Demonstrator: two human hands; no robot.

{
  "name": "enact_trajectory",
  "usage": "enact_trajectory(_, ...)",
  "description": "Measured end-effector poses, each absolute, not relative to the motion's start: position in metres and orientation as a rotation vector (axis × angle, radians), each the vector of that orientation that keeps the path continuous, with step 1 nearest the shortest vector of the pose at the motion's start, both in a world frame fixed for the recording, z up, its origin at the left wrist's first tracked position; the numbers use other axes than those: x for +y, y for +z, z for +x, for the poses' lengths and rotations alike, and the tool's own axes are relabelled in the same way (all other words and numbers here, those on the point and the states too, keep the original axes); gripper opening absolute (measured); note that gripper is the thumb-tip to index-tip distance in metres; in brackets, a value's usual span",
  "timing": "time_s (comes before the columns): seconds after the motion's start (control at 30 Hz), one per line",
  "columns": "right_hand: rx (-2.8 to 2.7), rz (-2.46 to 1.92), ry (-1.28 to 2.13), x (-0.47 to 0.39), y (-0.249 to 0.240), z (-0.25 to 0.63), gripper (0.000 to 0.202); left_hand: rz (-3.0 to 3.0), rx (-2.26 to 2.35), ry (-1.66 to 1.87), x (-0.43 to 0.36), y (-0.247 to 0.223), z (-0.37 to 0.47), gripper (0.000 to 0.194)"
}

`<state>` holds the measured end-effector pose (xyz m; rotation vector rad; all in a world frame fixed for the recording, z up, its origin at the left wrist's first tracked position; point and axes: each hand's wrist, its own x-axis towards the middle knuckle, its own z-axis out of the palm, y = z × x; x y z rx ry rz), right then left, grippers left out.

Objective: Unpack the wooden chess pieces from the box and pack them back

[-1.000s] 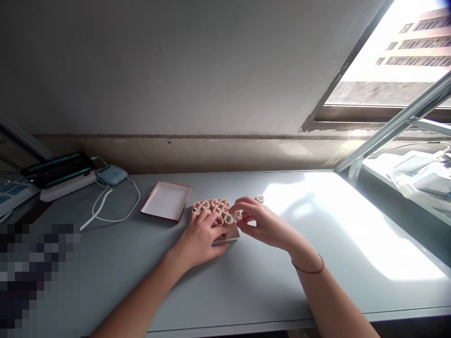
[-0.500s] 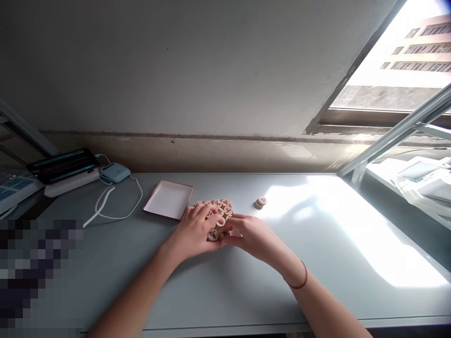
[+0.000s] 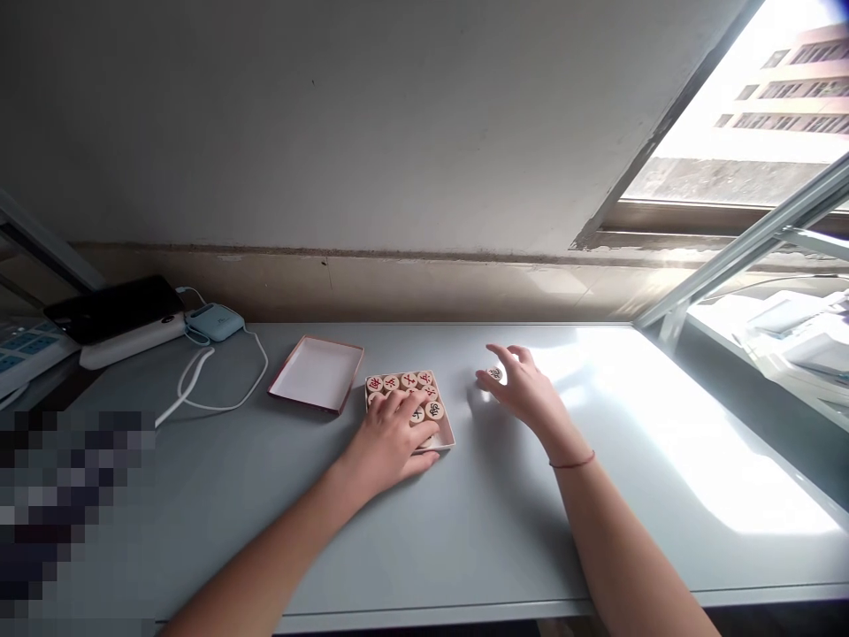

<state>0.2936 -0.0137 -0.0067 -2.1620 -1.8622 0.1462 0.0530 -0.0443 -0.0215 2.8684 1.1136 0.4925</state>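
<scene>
Round wooden pieces with red and black characters fill much of a shallow white box [image 3: 448,432], whose right front corner shows bare. My left hand [image 3: 391,435] lies over the front left part of the box with its fingers spread on the pieces, hiding some of them. To the right of the box, a small stack of pieces [image 3: 494,375] stands on the grey table. Around this stack my right hand [image 3: 521,385] is held with thumb and fingers apart, nearest to the top piece and not closed on it.
Left of the box lies an open lid [image 3: 318,373] with a white inside. Farther left are a phone [image 3: 116,308], a light blue device [image 3: 217,322], a white cable [image 3: 229,409] and a power strip [image 3: 30,347]. Metal frames stand at both sides.
My right hand has moved from the box rightward to the stack, and its fingers have opened. My left hand has stayed on the box. The phone's screen has gone dark.
</scene>
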Motion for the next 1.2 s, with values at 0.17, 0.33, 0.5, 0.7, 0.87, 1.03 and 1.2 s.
enact_trajectory(0.17,-1.928,-2.139,0.318,-0.008,-0.016,0.298,0.032,2.901,1.141,0.473,-0.044,-0.023,0.053,0.025)
enact_trajectory(0.33,-1.969,-2.099,0.324,-0.005,-0.017,0.297,0.028,2.859,1.122,0.490,-0.045,-0.020,0.053,0.025)
enact_trajectory(0.5,-1.911,-1.780,0.682,-0.018,0.003,0.276,0.023,2.739,1.133,0.690,-0.047,-0.016,0.055,0.045)
enact_trajectory(0.7,-1.824,-1.275,1.225,-0.038,0.019,0.240,0.025,2.561,1.208,0.975,-0.045,-0.017,0.058,0.042)
enact_trajectory(0.87,-1.708,-1.181,1.384,-0.040,0.016,0.235,0.030,2.484,1.167,1.045,-0.044,-0.020,0.057,0.030)
enact_trajectory(1.03,-1.735,-1.312,1.270,-0.039,0.018,0.241,0.031,2.410,1.131,1.096,-0.044,-0.018,0.058,0.028)
enact_trajectory(1.2,-1.710,-1.452,1.081,-0.036,0.019,0.248,0.033,2.437,1.069,1.019,-0.048,-0.018,0.060,0.020)
